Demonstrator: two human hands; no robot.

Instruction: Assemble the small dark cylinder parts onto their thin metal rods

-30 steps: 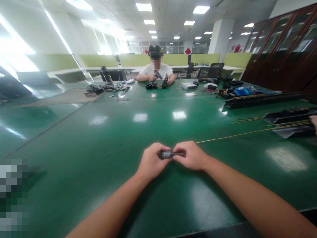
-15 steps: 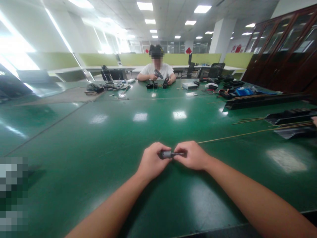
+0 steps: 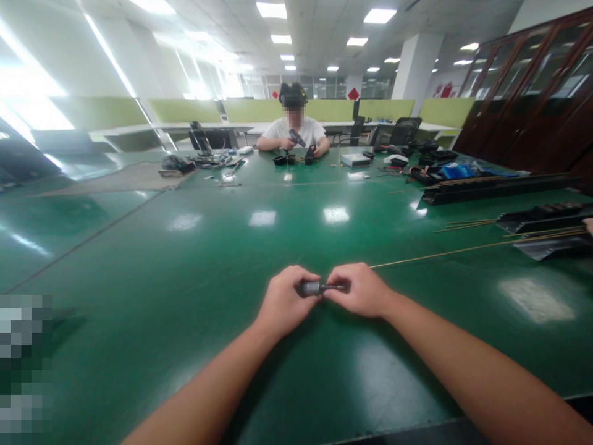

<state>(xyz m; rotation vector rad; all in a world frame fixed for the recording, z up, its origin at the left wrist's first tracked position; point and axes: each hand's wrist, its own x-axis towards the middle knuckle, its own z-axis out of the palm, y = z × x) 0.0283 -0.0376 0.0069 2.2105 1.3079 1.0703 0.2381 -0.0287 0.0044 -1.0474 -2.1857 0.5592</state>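
Above the green tabletop (image 3: 222,247), my left hand (image 3: 286,301) pinches a small grey cylindrical part (image 3: 312,288) between thumb and fingers. My right hand (image 3: 359,290) is closed on the thin dark shaft (image 3: 332,287) that sticks out of the cylinder's right end. The two hands nearly meet, with the part lying level between them. Its far ends are hidden in my fingers. Just beyond my right hand, a long thin brass-coloured rod (image 3: 430,254) runs off to the right.
Across the table a person (image 3: 295,130) holds a dark power tool (image 3: 297,138). Black channels (image 3: 491,190) and more thin rods lie at the right, near part of another person's hand (image 3: 588,225). Assorted tools and a white box (image 3: 355,160) stand along the far edge.
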